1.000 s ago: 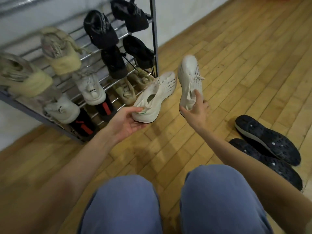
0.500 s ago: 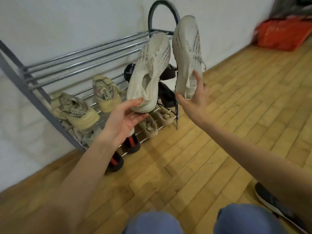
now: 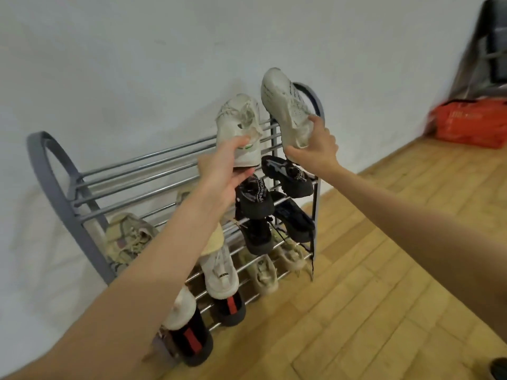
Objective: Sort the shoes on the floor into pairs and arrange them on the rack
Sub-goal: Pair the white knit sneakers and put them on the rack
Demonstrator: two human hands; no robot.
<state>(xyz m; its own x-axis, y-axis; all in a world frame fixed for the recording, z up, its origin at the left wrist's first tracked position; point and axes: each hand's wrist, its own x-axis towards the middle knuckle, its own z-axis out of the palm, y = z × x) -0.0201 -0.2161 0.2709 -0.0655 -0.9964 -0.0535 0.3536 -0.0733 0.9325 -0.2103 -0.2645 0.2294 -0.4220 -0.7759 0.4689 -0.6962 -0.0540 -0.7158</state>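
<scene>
My left hand [image 3: 223,167] grips the heel of a white knit sneaker [image 3: 241,124], toe up, at the right end of the top tier of the grey metal shoe rack [image 3: 52,176]. My right hand [image 3: 315,146] holds the matching white sneaker [image 3: 285,105] beside it, higher and tilted, in front of the rack's right arch. Lower tiers hold black shoes [image 3: 255,196], beige sneakers [image 3: 126,237], white sneakers [image 3: 219,272] and black shoes with red stripes [image 3: 229,308]. My left forearm hides part of the middle tiers.
The rack leans against a white wall. A wooden floor [image 3: 370,297] spreads to the right. An orange bag [image 3: 469,124] lies at the far right by the wall under a dark chair frame [image 3: 491,50]. A dark shoe tip [image 3: 499,368] shows at the bottom right corner.
Both hands have lifted the white pair from floor level up to the rack's top tier. The view has tilted upward, so my knees and the dark shoes on the floor have left the frame.
</scene>
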